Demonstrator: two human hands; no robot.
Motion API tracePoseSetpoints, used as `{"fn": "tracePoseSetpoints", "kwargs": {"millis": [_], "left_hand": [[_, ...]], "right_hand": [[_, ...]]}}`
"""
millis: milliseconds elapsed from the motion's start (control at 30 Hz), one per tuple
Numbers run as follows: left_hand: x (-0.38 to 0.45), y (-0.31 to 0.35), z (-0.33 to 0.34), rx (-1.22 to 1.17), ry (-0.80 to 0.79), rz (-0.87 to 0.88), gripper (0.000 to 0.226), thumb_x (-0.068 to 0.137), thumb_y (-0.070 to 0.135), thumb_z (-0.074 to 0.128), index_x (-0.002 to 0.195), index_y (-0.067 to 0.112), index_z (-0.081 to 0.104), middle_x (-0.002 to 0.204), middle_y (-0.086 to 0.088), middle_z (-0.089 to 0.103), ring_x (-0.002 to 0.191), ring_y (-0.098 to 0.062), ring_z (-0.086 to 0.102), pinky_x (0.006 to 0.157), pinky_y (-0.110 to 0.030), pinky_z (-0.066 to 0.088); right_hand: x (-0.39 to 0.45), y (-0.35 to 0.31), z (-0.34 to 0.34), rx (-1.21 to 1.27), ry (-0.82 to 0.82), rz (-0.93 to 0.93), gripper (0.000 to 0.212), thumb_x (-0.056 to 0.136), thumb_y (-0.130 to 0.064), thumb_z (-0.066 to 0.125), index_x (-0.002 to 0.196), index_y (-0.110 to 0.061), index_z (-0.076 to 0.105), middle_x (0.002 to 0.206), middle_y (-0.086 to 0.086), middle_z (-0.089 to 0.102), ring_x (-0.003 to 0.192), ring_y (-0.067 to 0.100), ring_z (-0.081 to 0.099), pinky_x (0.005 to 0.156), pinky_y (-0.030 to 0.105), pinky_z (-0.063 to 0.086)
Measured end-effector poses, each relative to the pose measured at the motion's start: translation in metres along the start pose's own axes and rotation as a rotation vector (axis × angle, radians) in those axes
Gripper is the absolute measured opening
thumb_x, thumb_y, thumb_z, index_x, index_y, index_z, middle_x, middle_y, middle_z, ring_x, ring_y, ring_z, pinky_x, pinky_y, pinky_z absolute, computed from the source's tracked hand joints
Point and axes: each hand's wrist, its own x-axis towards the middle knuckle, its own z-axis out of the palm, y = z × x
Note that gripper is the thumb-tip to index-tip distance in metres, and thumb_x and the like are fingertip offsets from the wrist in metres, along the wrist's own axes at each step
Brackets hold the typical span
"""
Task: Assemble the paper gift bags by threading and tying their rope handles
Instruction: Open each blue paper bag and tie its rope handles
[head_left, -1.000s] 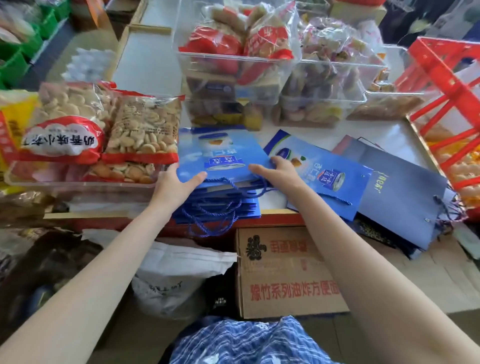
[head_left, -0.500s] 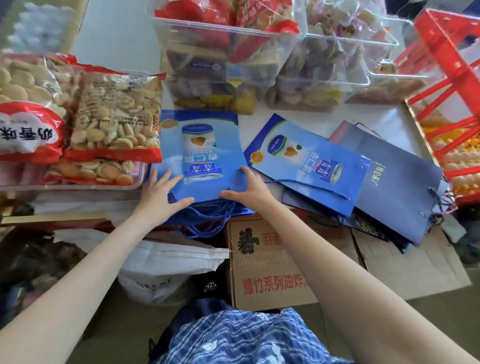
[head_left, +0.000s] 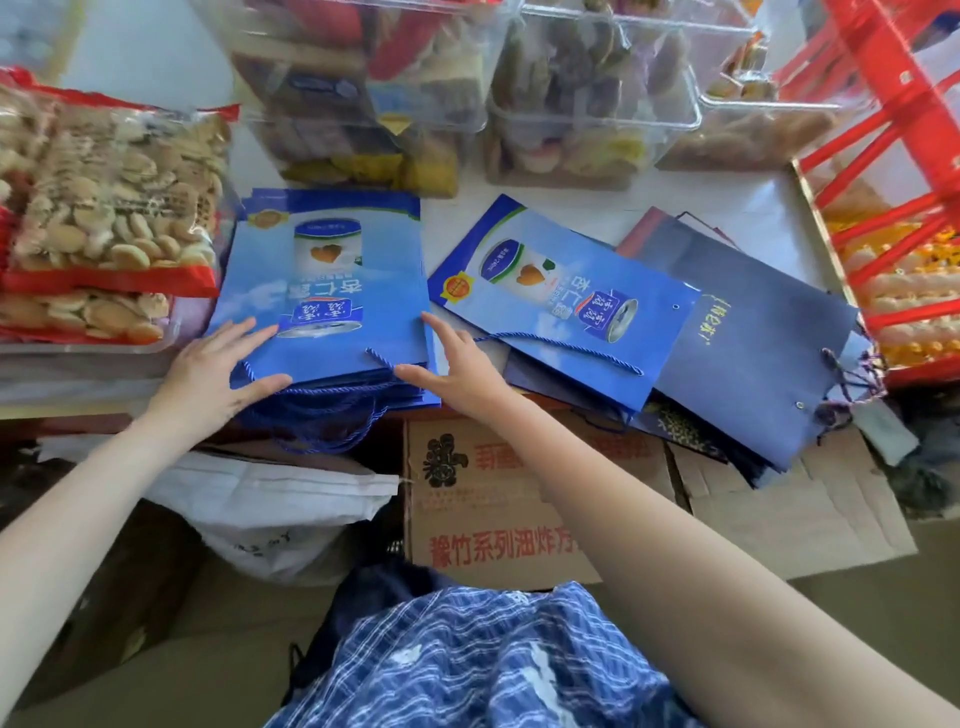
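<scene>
White table top. Lying directly on it: a flat stack of blue gift bags at the near edge, rope handles hanging over; a single blue bag tilted beside it, overlapping a pile of dark navy bags. Clear plastic bins of snacks stand behind. A tray of biscuit packets sits left, a red crate right.
</scene>
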Motion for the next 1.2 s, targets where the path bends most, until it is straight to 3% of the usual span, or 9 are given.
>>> {"fn": "tracePoseSetpoints", "kwargs": {"millis": [100,200,333,500,667,867,1033,1100,1200], "left_hand": [[-0.008,0.018,0.008,0.089,0.152,0.004,0.051,0.083,0.008,0.068,0.131,0.000,0.051,0.138,-0.025,0.045,0.130,-0.039,0.040,0.108,-0.047,0.027],[-0.018,0.058,0.032,0.158,0.259,0.029,0.051,0.080,-0.016,0.055,0.128,-0.001,0.054,0.133,-0.025,0.050,0.126,-0.043,0.044,0.106,-0.056,0.026],[-0.021,0.153,0.073,0.181,0.322,0.117,0.053,0.078,-0.013,0.051,0.129,0.000,0.053,0.136,-0.022,0.048,0.128,-0.037,0.043,0.110,-0.053,0.019],[-0.006,0.212,0.115,0.106,0.170,0.259,0.050,0.085,-0.006,0.046,0.133,0.005,0.050,0.143,-0.017,0.042,0.127,-0.036,0.043,0.106,-0.045,0.033],[0.009,0.226,0.137,0.091,-0.028,0.275,0.053,0.090,0.003,0.048,0.141,0.012,0.040,0.150,-0.008,0.031,0.131,-0.029,0.037,0.106,-0.040,0.032],[0.033,0.234,0.165,0.356,-0.261,0.358,0.069,0.088,0.035,0.060,0.146,0.020,0.026,0.156,-0.003,0.015,0.142,-0.026,0.016,0.112,-0.042,0.019],[0.049,0.244,0.167,0.273,-0.232,0.396,0.056,0.090,0.028,0.059,0.140,0.015,0.038,0.145,-0.006,0.037,0.132,-0.026,0.036,0.106,-0.037,0.030],[0.050,0.245,0.163,0.316,-0.243,0.400,0.054,0.092,0.030,0.056,0.140,0.015,0.037,0.140,-0.005,0.041,0.126,-0.025,0.043,0.102,-0.036,0.033],[0.044,0.249,0.165,0.353,-0.270,0.373,0.054,0.093,0.034,0.053,0.141,0.016,0.035,0.140,-0.003,0.041,0.125,-0.024,0.043,0.102,-0.036,0.032]], "right_hand": [[-0.008,0.029,-0.029,-0.037,0.066,-0.029,0.074,0.089,-0.044,0.059,0.146,-0.012,0.025,0.146,0.013,0.033,0.134,0.028,0.032,0.105,0.035,0.030],[-0.022,0.064,-0.060,-0.044,0.091,-0.055,0.072,0.089,-0.043,0.058,0.145,-0.010,0.027,0.146,0.013,0.035,0.134,0.029,0.032,0.107,0.037,0.029],[-0.043,0.106,-0.089,-0.116,0.084,-0.044,0.073,0.089,-0.045,0.058,0.146,-0.014,0.025,0.148,0.012,0.030,0.136,0.031,0.026,0.109,0.043,0.029],[-0.057,0.158,-0.121,-0.694,0.127,-0.003,0.087,0.082,-0.049,0.064,0.147,-0.016,0.018,0.154,0.010,0.015,0.142,0.033,0.009,0.112,0.050,0.011],[-0.071,0.188,-0.125,-0.886,0.134,-0.119,0.041,0.081,-0.036,0.062,0.114,-0.012,0.051,0.116,0.003,0.054,0.116,0.028,0.044,0.084,0.035,0.033],[-0.085,0.168,-0.121,-0.574,0.232,-0.190,0.017,0.082,-0.019,0.059,0.094,-0.009,0.050,0.096,0.006,0.056,0.096,0.028,0.044,0.069,0.035,0.032],[-0.089,0.169,-0.129,-0.294,0.264,-0.065,0.018,0.082,-0.004,0.057,0.098,-0.007,0.049,0.073,0.003,0.054,0.076,0.026,0.050,0.067,0.034,0.034],[-0.088,0.163,-0.140,0.117,0.303,0.080,0.012,0.086,-0.013,0.064,0.083,-0.012,0.053,0.062,0.000,0.054,0.057,0.018,0.052,0.062,0.031,0.044],[-0.092,0.155,-0.158,0.701,0.554,0.206,0.030,0.095,-0.015,0.052,0.064,-0.013,0.050,0.043,-0.008,0.042,0.039,0.005,0.040,0.054,0.024,0.048]]}}
